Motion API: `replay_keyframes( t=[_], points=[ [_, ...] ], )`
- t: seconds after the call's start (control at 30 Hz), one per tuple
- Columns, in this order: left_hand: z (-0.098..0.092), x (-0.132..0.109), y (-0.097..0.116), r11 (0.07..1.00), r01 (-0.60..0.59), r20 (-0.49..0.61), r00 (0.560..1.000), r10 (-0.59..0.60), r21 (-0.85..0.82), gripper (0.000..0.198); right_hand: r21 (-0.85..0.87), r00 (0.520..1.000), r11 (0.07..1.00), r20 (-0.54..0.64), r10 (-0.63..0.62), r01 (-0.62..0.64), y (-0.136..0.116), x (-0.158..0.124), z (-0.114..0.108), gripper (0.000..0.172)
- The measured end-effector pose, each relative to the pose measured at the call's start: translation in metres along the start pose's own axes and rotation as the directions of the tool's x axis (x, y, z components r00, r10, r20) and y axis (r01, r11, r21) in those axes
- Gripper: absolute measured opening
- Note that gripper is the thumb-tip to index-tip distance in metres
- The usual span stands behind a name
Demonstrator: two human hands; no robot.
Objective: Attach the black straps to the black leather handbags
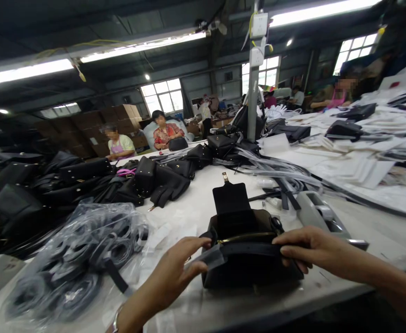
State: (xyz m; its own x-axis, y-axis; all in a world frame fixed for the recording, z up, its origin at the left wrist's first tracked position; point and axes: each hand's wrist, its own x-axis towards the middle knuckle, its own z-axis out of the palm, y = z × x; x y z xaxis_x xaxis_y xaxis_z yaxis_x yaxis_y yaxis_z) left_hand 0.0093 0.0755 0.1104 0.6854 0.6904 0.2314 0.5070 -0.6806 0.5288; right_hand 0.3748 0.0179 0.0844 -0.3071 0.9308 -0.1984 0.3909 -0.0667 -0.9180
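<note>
A black handbag (251, 273) sits on the white table in front of me, its flap (231, 199) raised with a gold clasp on the tip. A gold zipper (246, 237) runs along its mouth. Across the front lies a black handle strap (251, 249), with clear plastic film (213, 258) at its left end. My right hand (303, 249) is closed on the strap's right end, thumb and fingers pinching it. At the bag's left end, my left hand (175, 266) has thumb and fingers apart around the film, with no firm grip showing.
A clear bag of coiled straps (85, 259) lies on the left, near piled black bags (26, 189). A grey tape dispenser (322, 212) stands behind my right hand. Loose strips (272, 166) and a post (253, 101) are farther back. Co-workers (166, 132) sit across the table.
</note>
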Motion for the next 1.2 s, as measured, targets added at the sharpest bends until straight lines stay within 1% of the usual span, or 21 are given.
replay_keyframes(
  t=[0.03, 0.07, 0.2, 0.27, 0.37, 0.43, 0.5, 0.57, 0.63, 0.7, 0.77, 0.83, 0.87, 0.9, 0.93, 0.97, 1.0, 1.03, 1.1, 1.13, 1.2],
  points=[
    [0.005, 0.004, 0.001, 0.999, 0.002, 0.063, 0.998, 0.0, -0.041, 0.041, 0.018, 1.0, 1.0, -0.008, -0.001, 0.001, 0.001, -0.001, 0.001, 0.043],
    [0.008, 0.006, 0.001, 0.998, 0.017, 0.09, 0.996, -0.012, -0.052, 0.041, 0.036, 1.0, 0.999, -0.011, 0.001, -0.001, 0.002, -0.002, 0.001, 0.044],
    [0.016, 0.004, 0.0, 0.992, 0.126, 0.117, 0.985, -0.124, -0.011, 0.043, 0.081, 1.0, 0.996, 0.009, 0.026, -0.026, 0.005, -0.008, 0.004, 0.045],
    [0.017, 0.004, 0.003, 0.989, 0.15, 0.135, 0.98, -0.147, -0.01, 0.035, 0.098, 0.999, 0.995, 0.014, 0.032, -0.034, 0.005, -0.01, 0.005, 0.044],
    [0.02, 0.004, 0.008, 0.991, 0.127, 0.16, 0.98, -0.121, -0.031, 0.017, 0.107, 0.999, 0.994, 0.015, 0.028, -0.029, 0.001, -0.013, 0.007, 0.042],
    [0.023, 0.004, 0.01, 0.986, 0.161, 0.175, 0.973, -0.151, -0.047, 0.019, 0.1, 1.0, 0.995, 0.023, 0.017, -0.019, -0.002, -0.015, 0.008, 0.04],
    [0.026, 0.003, 0.009, 0.971, 0.232, 0.192, 0.957, -0.217, -0.06, 0.026, 0.095, 1.0, 0.995, 0.026, 0.007, -0.009, -0.004, -0.016, 0.009, 0.038],
    [0.026, 0.003, 0.007, 0.956, 0.283, 0.227, 0.938, -0.26, -0.074, 0.026, 0.086, 1.0, 0.996, 0.021, -0.001, -0.001, -0.006, -0.016, 0.01, 0.037],
    [0.025, 0.002, 0.005, 0.948, 0.302, 0.273, 0.925, -0.266, -0.1, 0.02, 0.048, 1.0, 0.999, -0.001, -0.01, 0.01, -0.007, -0.015, 0.011, 0.037],
    [0.021, 0.002, 0.005, 0.943, 0.3, 0.306, 0.92, -0.246, -0.143, 0.014, -0.048, 0.998, 0.998, -0.03, -0.049, 0.048, -0.009, -0.014, 0.011, 0.037],
    [0.017, 0.003, 0.005, 0.939, 0.284, 0.333, 0.919, -0.21, -0.194, 0.013, -0.206, 0.985, 0.969, -0.077, -0.154, 0.135, -0.01, -0.015, 0.011, 0.032],
    [0.013, 0.004, 0.006, 0.938, 0.259, 0.36, 0.918, -0.166, -0.229, 0.013, -0.402, 0.939, 0.881, -0.118, -0.322, 0.251, -0.012, -0.02, 0.011, 0.027],
    [0.012, 0.004, 0.006, 0.948, 0.231, 0.362, 0.921, -0.14, -0.219, 0.01, -0.506, 0.901, 0.81, -0.133, -0.413, 0.297, -0.013, -0.024, 0.012, 0.028],
    [0.012, 0.005, 0.006, 0.967, 0.184, 0.347, 0.931, -0.114, -0.177, 0.011, -0.606, 0.851, 0.726, -0.148, -0.504, 0.324, -0.013, -0.029, 0.013, 0.034],
    [0.012, 0.005, 0.005, 0.987, 0.12, 0.306, 0.948, -0.083, -0.103, 0.019, -0.696, 0.796, 0.636, -0.155, -0.585, 0.332, -0.014, -0.033, 0.015, 0.041],
    [0.013, 0.006, 0.004, 0.999, 0.048, 0.239, 0.97, -0.046, -0.002, 0.03, -0.768, 0.744, 0.556, -0.163, -0.648, 0.317, -0.015, -0.037, 0.019, 0.048],
    [0.014, 0.007, 0.004, 0.994, -0.019, 0.155, 0.988, 0.002, 0.11, 0.041, -0.817, 0.697, 0.5, -0.179, -0.694, 0.287, -0.016, -0.04, 0.022, 0.052],
    [0.016, 0.009, 0.003, 0.975, -0.07, 0.068, 0.996, 0.057, 0.213, 0.049, -0.846, 0.661, 0.469, -0.203, -0.723, 0.253, -0.016, -0.041, 0.027, 0.054],
    [0.021, 0.014, 0.003, 0.933, -0.121, -0.054, 0.988, 0.147, 0.34, 0.055, -0.86, 0.608, 0.457, -0.241, -0.756, 0.226, -0.016, -0.038, 0.037, 0.053],
    [0.024, 0.017, 0.004, 0.918, -0.136, -0.077, 0.981, 0.177, 0.372, 0.055, -0.859, 0.589, 0.455, -0.246, -0.769, 0.236, -0.016, -0.033, 0.042, 0.052],
    [0.029, 0.024, 0.006, 0.897, -0.164, -0.058, 0.977, 0.205, 0.409, 0.047, -0.847, 0.549, 0.444, -0.233, -0.803, 0.29, -0.015, -0.02, 0.05, 0.051]
  ],
)
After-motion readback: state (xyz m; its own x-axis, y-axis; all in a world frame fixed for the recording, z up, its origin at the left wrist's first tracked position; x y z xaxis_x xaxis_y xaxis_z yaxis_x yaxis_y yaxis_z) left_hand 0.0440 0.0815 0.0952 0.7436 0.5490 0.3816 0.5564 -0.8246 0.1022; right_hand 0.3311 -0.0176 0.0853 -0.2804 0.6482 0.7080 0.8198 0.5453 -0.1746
